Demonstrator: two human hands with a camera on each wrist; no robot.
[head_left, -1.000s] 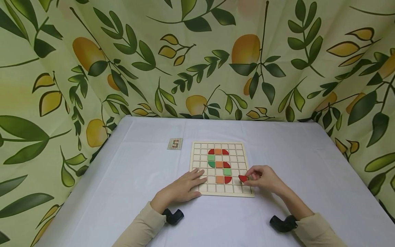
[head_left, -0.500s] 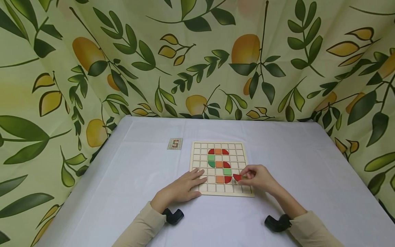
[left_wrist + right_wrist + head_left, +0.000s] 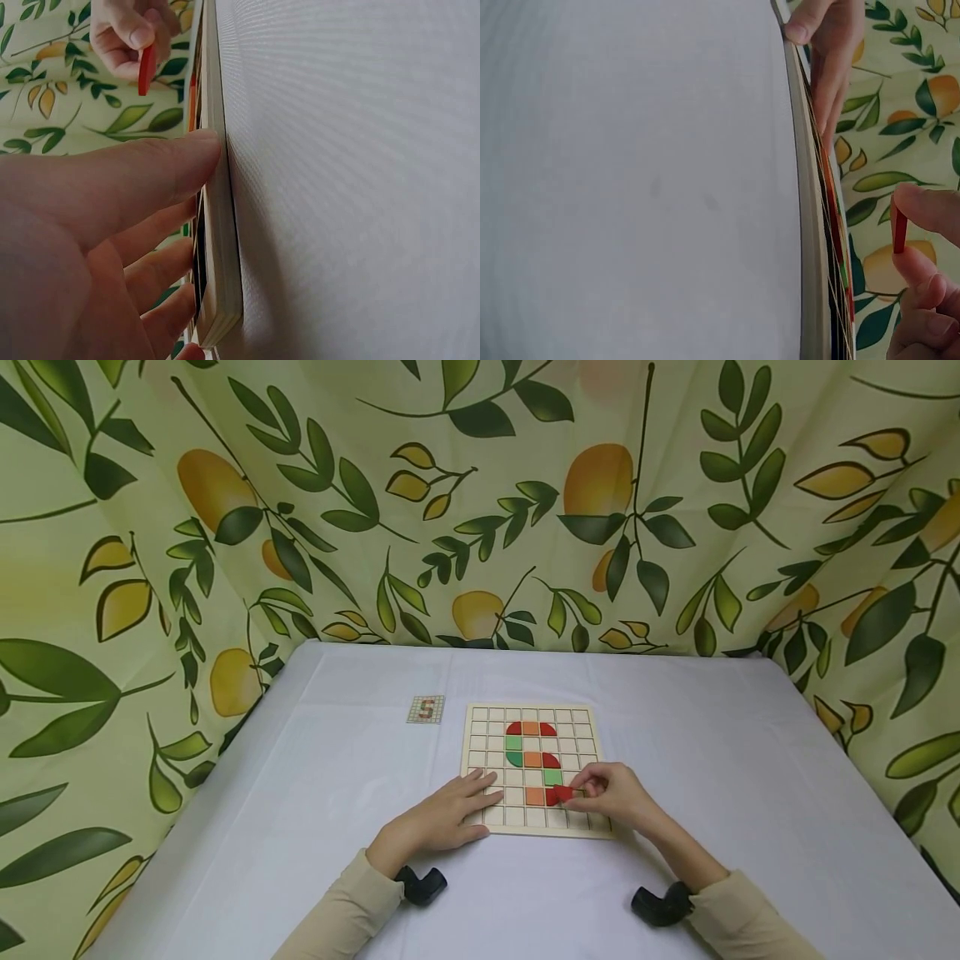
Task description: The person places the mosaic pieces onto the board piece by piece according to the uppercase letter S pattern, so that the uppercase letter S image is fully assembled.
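Observation:
A light wooden board with a square grid (image 3: 577, 822) lies on the table, bearing several red, orange and green pieces laid in an S-like curve. My left hand (image 3: 450, 812) rests on its near left part, fingers spread and straight, with the thumb (image 3: 199, 154) against the edge. Between thumb and fingertips, my right hand (image 3: 615, 795) pinches a red quarter-round tile (image 3: 563, 793). That tile is held above the board, partly covering a laid red piece (image 3: 551, 797) from the head camera. In the right wrist view the pinched tile (image 3: 898, 225) is seen edge-on, apart from the board.
A small card (image 3: 426, 709) printed with a coloured S on a grid lies beyond the board's left corner. White cloth (image 3: 337, 735) covers the table. Behind it hangs a leaf-patterned curtain (image 3: 510, 552). Black devices (image 3: 423, 887) are worn at both wrists.
My right hand has moved left over the board, carrying the red tile from the right-hand squares to beside the laid red piece. The left hand has stayed in place.

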